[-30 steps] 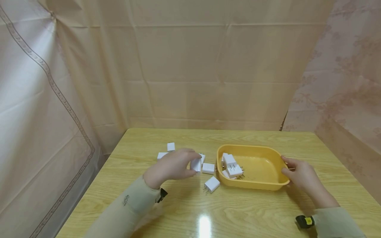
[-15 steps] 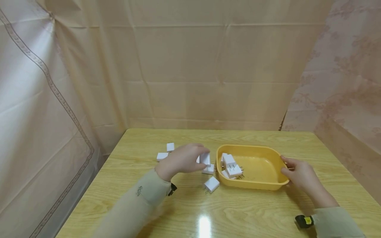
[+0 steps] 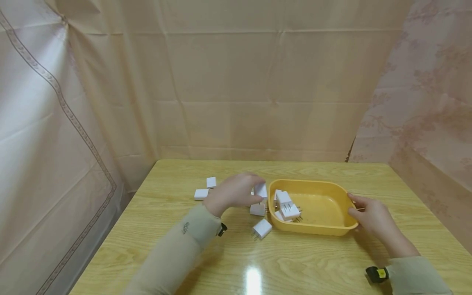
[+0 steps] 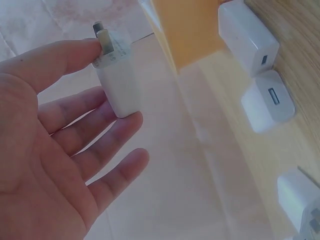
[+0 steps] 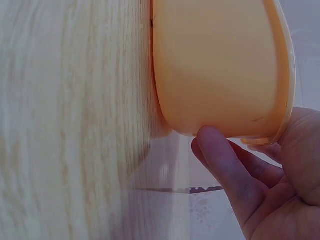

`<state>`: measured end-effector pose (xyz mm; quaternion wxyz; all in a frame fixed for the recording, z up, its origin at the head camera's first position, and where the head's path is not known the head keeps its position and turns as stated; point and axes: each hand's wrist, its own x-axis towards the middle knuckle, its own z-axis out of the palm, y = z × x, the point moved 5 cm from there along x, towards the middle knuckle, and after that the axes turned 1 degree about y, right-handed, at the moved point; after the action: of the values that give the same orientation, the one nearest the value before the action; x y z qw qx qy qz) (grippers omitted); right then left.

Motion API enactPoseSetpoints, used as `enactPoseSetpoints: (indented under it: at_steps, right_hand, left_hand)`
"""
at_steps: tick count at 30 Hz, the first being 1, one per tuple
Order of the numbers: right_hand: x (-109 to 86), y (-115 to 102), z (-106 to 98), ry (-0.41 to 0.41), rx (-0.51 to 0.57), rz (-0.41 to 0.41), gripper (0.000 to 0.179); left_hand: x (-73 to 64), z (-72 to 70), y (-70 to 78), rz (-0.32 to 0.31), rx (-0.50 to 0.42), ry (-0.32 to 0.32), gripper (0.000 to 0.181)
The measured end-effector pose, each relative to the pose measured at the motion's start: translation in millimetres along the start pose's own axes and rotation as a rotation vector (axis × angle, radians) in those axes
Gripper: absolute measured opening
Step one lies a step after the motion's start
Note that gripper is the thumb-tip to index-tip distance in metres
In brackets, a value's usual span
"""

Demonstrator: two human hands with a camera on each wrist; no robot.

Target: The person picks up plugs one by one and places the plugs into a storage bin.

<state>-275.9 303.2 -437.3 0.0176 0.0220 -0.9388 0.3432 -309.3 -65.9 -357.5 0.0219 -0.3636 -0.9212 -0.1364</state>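
My left hand (image 3: 236, 191) pinches a white charger plug (image 4: 119, 82) between thumb and fingers, its metal prongs showing by the thumb in the left wrist view. The held plug is above the table, just left of a yellow plastic basin (image 3: 328, 230). Several white charger plugs (image 3: 289, 211) lie piled in the basin's left end. My right hand (image 3: 376, 217) grips the basin's right rim; in the right wrist view the fingers (image 5: 220, 150) press the outer wall. Beneath my left hand lies another charger plug (image 3: 257, 209), partly hidden.
One loose charger plug (image 3: 262, 228) lies in front of the basin's left corner. Two more, a charger plug (image 3: 201, 194) and a charger plug (image 3: 211, 182), lie farther left on the wooden table (image 3: 221, 266). A cloth curtain (image 3: 236, 94) hangs behind.
My left hand has moved right with the charger plug, from over the loose plugs toward the basin's left rim. The right hand and the basin have stayed in place.
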Motion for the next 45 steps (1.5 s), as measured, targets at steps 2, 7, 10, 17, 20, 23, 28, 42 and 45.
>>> enactPoseSetpoints:
  at_steps: [2, 7, 10, 17, 20, 23, 28, 42, 45]
  right_hand:
    - [0.0, 0.4, 0.0, 0.000, -0.004, 0.003, 0.059]
    - [0.3, 1.2, -0.3, -0.002, -0.007, 0.009, 0.059]
    - [0.3, 1.2, -0.3, -0.001, -0.007, 0.006, 0.059]
    - [0.6, 0.8, 0.1, -0.002, 0.012, -0.005, 0.059]
    - [0.9, 1.2, 0.1, 0.000, 0.014, -0.008, 0.059]
    - [0.9, 1.3, 0.2, 0.002, 0.015, -0.006, 0.059]
    - [0.5, 0.8, 0.1, 0.000, 0.023, -0.005, 0.059]
    - [0.2, 1.7, 0.6, 0.008, 0.033, -0.013, 0.059]
    - [0.4, 1.5, 0.6, 0.010, 0.038, -0.017, 0.059]
  left_hand:
    - [3.7, 1.7, 1.6, -0.007, 0.005, -0.010, 0.051]
    - [13.5, 5.3, 5.5, -0.016, 0.016, -0.021, 0.053]
    - [19.8, 6.3, 7.9, -0.014, 0.016, -0.012, 0.053]
    - [34.4, 11.4, 13.2, -0.028, 0.003, -0.013, 0.055]
    - [40.2, 13.6, 16.2, -0.028, -0.002, -0.010, 0.055]
    - [45.4, 15.6, 19.5, -0.029, -0.007, -0.006, 0.055]
    - [54.1, 19.7, 22.6, -0.026, -0.009, 0.012, 0.052]
    - [78.9, 30.8, 34.3, -0.058, -0.086, 0.030, 0.054]
    - [83.2, 32.0, 37.6, -0.065, -0.090, 0.017, 0.055]
